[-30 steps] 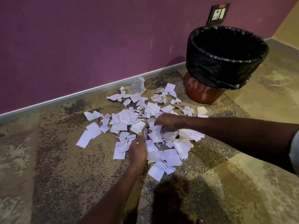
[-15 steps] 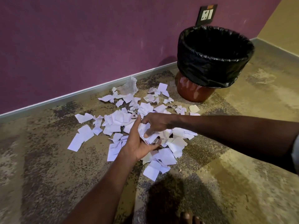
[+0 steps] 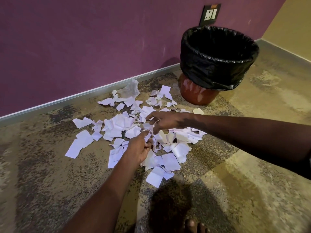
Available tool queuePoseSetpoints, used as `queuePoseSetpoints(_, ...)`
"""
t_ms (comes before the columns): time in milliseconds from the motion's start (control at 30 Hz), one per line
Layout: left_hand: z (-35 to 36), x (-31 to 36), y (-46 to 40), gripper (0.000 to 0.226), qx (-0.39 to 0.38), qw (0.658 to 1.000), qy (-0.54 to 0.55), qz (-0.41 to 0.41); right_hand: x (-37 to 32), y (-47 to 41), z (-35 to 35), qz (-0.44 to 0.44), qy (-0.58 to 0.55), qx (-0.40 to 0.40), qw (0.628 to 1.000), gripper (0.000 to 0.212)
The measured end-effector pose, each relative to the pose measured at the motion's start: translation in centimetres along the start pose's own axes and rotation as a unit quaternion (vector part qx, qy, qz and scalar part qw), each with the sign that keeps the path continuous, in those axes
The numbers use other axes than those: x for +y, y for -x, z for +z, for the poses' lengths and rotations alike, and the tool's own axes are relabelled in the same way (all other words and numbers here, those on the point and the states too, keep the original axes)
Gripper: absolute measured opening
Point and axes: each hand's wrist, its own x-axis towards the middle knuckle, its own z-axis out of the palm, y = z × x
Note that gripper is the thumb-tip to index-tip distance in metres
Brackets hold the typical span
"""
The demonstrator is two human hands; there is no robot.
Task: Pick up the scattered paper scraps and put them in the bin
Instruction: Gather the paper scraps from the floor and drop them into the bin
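In the head view, torn white paper scraps point(image 3: 117, 125) are lying scattered over the mottled brown speckled floor point(image 3: 235, 182), spreading from near the grey skirting point(image 3: 84, 96) at the foot of the purple wall point(image 3: 84, 39) toward the person. The left hand point(image 3: 139, 149) is reaching in over the middle of the heap, its fingers curling around a few small white pieces held at the fingertips. The right hand point(image 3: 165, 121) is stretching across from the right, just beyond the left one, its fingers spread and loosely bent above the scraps; whether it is pinching anything I cannot tell. A round reddish-brown bin lined with a black plastic bag point(image 3: 217, 59) is standing upright near the wall corner, apart from the far right edge of the heap, its mouth gaping wide. A crumpled clear plastic wrapper point(image 3: 129, 89) is sitting at the far edge of the scraps, beside the skirting. A black wall socket plate point(image 3: 210, 14) is showing above the bin.
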Motion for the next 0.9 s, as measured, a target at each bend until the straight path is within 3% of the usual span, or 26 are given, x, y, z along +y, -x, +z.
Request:
queuePoseSetpoints(67, -0.8, -0.1, 0.2, 0.02, 0.013, 1.0, 0.0, 0.016, 0.8, 1.3, -0.1, -0.026, 0.207, -0.033, 0.977, 0.072)
queuePoseSetpoints(133, -1.7, -0.1, 0.3, 0.018, 0.019, 0.999, 0.014, 0.022, 1.9, 2.5, 0.3, -0.055, 0.445, -0.077, 0.891, 0.084)
queuePoseSetpoints(167, -1.9, -0.1, 0.5, 0.02, 0.02, 0.999, 0.019, 0.024, 2.9, 2.7, 0.7, -0.062, 0.511, -0.095, 0.852, 0.09)
queuePoseSetpoints(267, -2.0, -0.2, 0.9, 0.026, 0.033, 0.999, 0.021, 0.026, 4.7, 3.3, 2.1, -0.109, 0.567, -0.115, 0.808, 0.098)
queuePoseSetpoints(400, -1.1, -0.2, 1.2, 0.026, 0.038, 0.999, 0.02, 0.03, 5.6, 3.2, 3.6, -0.133, 0.591, -0.107, 0.788, 0.084)
queuePoseSetpoints(600, 0.0, -0.3, 1.4, 0.021, 0.032, 0.999, 0.004, 0.015, 6.5, 2.8, 4.9, -0.127, 0.56, -0.075, 0.815, 0.039)
queuePoseSetpoints(900, 0.2, -0.5, 1.3, 0.015, 0.064, 0.995, -0.049, 0.057, 4.4, 2.1, 1.1, -0.029, 0.291, -0.061, 0.954, 0.022)
